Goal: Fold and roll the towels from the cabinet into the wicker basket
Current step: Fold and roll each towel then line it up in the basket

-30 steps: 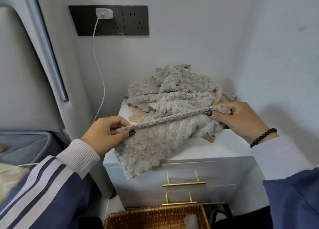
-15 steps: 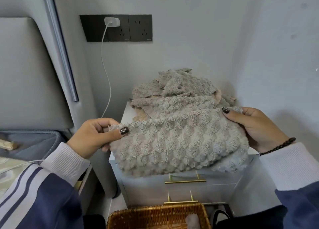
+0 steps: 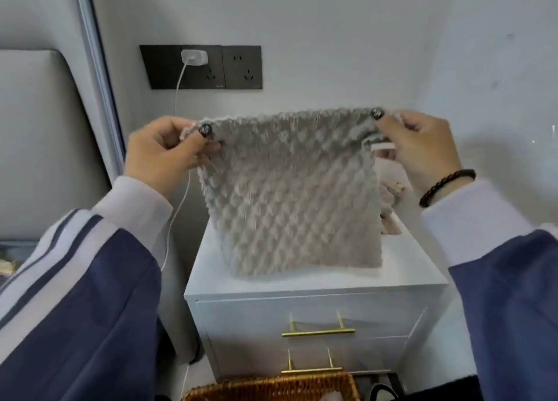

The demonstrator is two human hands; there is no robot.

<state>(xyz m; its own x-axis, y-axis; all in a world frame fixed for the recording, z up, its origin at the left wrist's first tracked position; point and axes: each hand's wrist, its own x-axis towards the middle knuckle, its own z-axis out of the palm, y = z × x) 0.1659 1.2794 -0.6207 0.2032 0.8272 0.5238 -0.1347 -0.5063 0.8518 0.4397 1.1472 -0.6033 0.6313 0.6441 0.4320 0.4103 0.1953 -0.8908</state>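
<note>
Both hands (image 3: 164, 153) (image 3: 418, 145) pinching grey towel (image 3: 290, 195), no writing legible

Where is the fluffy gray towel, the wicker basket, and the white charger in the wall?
gray towel (image 3: 290, 195), head view, middle of the hanging cloth.
wicker basket (image 3: 271, 385), head view, woven back rim.
white charger (image 3: 194, 58), head view, front of the plug body.
</note>
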